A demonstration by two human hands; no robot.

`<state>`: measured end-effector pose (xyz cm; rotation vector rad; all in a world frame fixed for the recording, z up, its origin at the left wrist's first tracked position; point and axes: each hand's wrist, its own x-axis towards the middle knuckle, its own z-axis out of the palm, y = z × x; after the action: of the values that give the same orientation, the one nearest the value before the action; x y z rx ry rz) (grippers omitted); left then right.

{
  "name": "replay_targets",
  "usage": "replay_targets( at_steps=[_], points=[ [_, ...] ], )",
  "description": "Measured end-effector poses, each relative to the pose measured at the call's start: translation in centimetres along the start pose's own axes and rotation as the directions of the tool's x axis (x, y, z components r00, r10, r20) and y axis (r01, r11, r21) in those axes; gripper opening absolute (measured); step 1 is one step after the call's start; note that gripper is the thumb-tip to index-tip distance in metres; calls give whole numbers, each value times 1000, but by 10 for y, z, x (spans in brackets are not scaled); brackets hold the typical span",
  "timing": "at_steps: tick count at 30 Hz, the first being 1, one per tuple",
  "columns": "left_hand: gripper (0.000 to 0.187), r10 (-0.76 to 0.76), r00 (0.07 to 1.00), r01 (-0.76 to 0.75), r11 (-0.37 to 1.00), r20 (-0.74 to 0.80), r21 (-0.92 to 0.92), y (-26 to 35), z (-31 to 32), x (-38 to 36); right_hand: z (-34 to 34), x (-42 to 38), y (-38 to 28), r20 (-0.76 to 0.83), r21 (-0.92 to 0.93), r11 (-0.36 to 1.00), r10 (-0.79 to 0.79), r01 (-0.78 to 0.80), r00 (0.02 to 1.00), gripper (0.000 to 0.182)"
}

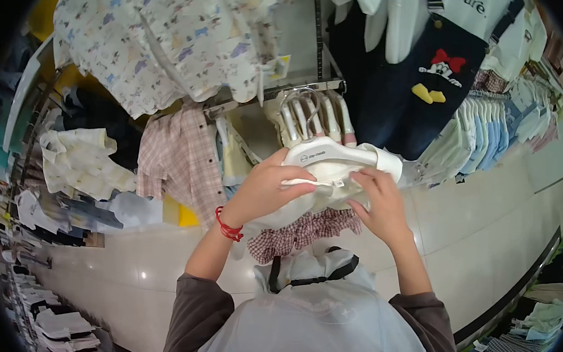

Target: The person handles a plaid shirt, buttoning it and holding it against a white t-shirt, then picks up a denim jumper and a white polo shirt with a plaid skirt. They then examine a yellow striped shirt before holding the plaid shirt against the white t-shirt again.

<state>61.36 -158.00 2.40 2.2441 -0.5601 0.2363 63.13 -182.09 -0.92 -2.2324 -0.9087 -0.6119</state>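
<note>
A white hanger (pixel 331 155) with small dark lettering carries a white collared shirt (pixel 292 211) in front of me. My left hand (pixel 269 187), with red cord at the wrist, closes on the shirt at the hanger's left shoulder, thumb along the neckline. On the other side my right hand (pixel 381 202) has its fingers bent on the shirt's neckline below the white collar (pixel 388 163). A small neck label (pixel 338 184) shows between the hands. Red-and-white checked ruffles (pixel 306 234) show beneath the shirt.
Several white hangers (pixel 316 116) hang on a metal rail (pixel 281 95) just beyond. Dark denim overalls (pixel 428 81) hang to the right, a pink plaid shirt (pixel 184 155) to the left. A printed white garment (pixel 173 35) hangs above. Folded clothes (pixel 68 328) lie at lower left.
</note>
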Motion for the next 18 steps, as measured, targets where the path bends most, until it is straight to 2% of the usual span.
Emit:
replay_targets(
  at_steps=[3, 4, 7, 8, 10, 13, 16, 18],
  points=[
    [16, -10, 1000, 9, 999, -26, -33, 17, 14, 13, 12, -12, 35, -19, -53, 998, 42, -43, 999, 25],
    [16, -22, 999, 21, 999, -39, -46, 22, 19, 16, 11, -14, 48, 16, -54, 998, 16, -15, 1000, 16],
    [16, -61, 996, 62, 998, -65, 18, 29, 33, 23, -6, -16, 67, 164, -20, 999, 36, -33, 986, 10],
    [16, -41, 996, 45, 998, -83, 46, 27, 37, 25, -18, -14, 71, 296, 174, 974, 90, -146, 951, 9],
    [16, -82, 993, 83, 997, -85, 7, 26, 45, 28, -49, -6, 77, 556, 472, 783, 92, -405, 826, 8],
    [16, -89, 992, 88, 996, -85, -18, 28, 55, 35, -67, -3, 84, 571, 592, 661, 58, -460, 819, 8],
    [17, -92, 993, 92, 996, -79, -7, 35, 62, 38, -70, 0, 78, 403, 445, 885, -62, -137, 913, 19],
    [16, -96, 992, 96, 995, -84, -6, 38, 61, 39, -68, -1, 90, 306, 177, 984, -68, 13, 950, 22]
  ],
)
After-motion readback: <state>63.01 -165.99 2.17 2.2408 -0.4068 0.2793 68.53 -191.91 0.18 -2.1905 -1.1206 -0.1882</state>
